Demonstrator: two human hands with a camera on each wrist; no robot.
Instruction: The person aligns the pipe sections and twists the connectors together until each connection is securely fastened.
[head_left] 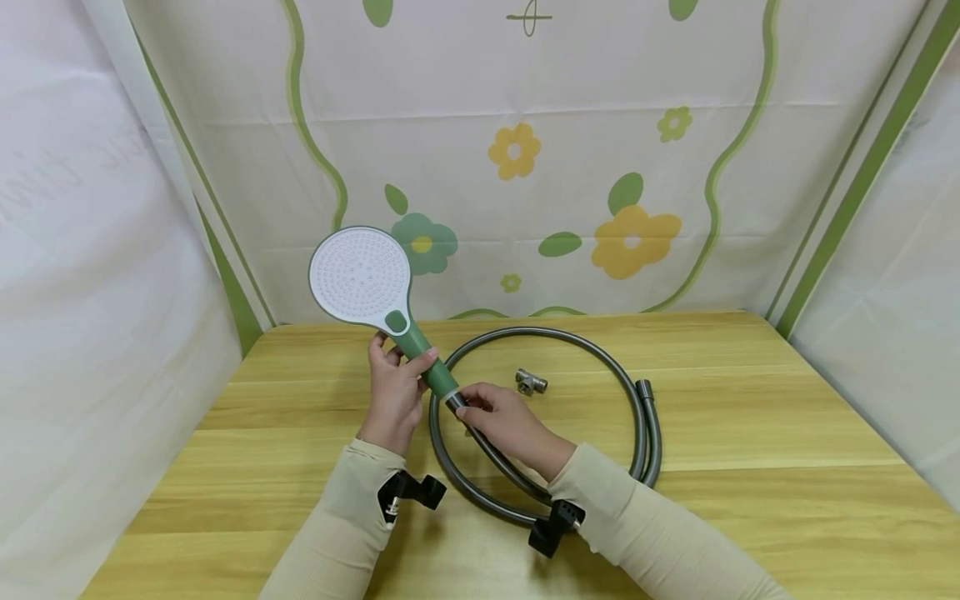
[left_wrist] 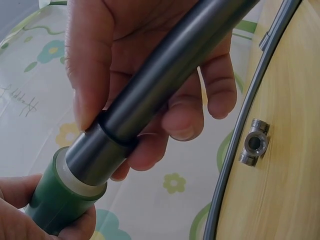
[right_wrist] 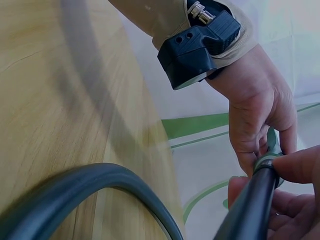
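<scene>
A green shower head point(head_left: 360, 275) with a round white spray face is raised above the table, tilted to the upper left. My left hand point(head_left: 395, 392) grips its green handle point(head_left: 426, 358), thumb across the front. With thumb and fingers, my right hand point(head_left: 513, 425) pinches the dark grey connector point(left_wrist: 95, 155) at the end of the shower hose point(head_left: 536, 332). That connector meets the pale ring at the bottom of the handle; whether it is fully threaded I cannot tell. From there the hose runs down behind my right wrist and loops on the table.
Inside the hose loop lies a small metal tee fitting point(head_left: 531, 382) on the wooden table point(head_left: 750, 417). The hose's other end point(head_left: 645, 389) rests at the right of the loop. White patterned cloth walls point(head_left: 450, 167) stand at the back and both sides.
</scene>
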